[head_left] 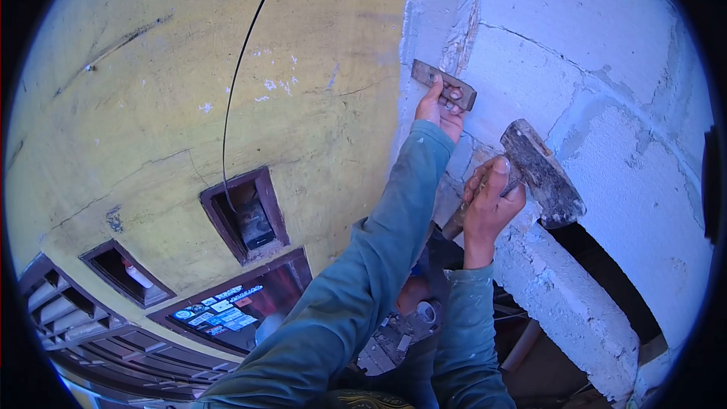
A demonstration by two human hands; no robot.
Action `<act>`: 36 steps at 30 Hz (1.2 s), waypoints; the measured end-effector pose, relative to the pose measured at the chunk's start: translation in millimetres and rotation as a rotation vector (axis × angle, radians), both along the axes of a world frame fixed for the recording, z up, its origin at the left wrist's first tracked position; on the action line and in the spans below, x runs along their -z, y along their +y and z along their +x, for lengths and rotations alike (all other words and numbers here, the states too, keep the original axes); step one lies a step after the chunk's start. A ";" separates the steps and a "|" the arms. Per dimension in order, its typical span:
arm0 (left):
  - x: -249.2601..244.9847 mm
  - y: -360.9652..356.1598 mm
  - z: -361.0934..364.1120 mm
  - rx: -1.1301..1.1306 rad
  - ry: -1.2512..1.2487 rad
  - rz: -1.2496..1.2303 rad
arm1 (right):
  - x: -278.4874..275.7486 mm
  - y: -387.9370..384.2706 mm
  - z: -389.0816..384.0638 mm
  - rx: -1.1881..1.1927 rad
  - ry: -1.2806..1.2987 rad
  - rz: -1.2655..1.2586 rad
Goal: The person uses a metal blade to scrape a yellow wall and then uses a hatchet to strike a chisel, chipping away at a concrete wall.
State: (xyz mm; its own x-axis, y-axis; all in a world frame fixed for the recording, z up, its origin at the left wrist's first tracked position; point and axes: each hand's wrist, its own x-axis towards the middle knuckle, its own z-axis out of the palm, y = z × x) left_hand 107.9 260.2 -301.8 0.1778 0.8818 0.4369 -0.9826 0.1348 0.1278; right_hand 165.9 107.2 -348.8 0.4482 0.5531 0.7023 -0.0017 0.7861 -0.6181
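Note:
My left hand (439,111) is closed on a small flat metal plate (462,93) with holes in it. The thumb lies over the plate's face, and the plate is held up by the seam where the yellow wall (318,113) meets the whitish block wall (530,68). My right hand (491,208) grips the handle of a club hammer (542,174), close below its head. The heavy, worn hammer head is tilted in front of the block wall, to the lower right of the plate.
A black cable (233,91) hangs down the yellow wall into a small framed opening (242,216). Below are another small opening (127,273) and a window with stickers (219,310). A broken block ledge (568,303) borders a dark gap at lower right. Rubble (386,344) lies far below.

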 end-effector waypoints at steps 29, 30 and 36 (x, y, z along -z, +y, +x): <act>2.8 -1.5 1.5 -0.043 0.161 -0.087 | 5.0 41.7 5.3 0.022 0.021 -0.134; -1.7 -0.6 0.0 -0.030 0.134 -0.069 | -3.8 41.5 6.9 0.007 -0.063 -0.207; 6.0 -1.7 1.0 -0.039 0.138 -0.070 | 13.9 38.6 1.9 -0.013 0.064 -0.128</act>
State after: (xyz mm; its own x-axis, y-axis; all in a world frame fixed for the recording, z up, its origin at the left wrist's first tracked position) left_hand 108.9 258.4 -307.8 0.1970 0.9166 0.3479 -0.9610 0.1102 0.2538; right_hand 167.8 145.8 -362.6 0.4820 0.6422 0.5960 -0.0534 0.7005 -0.7116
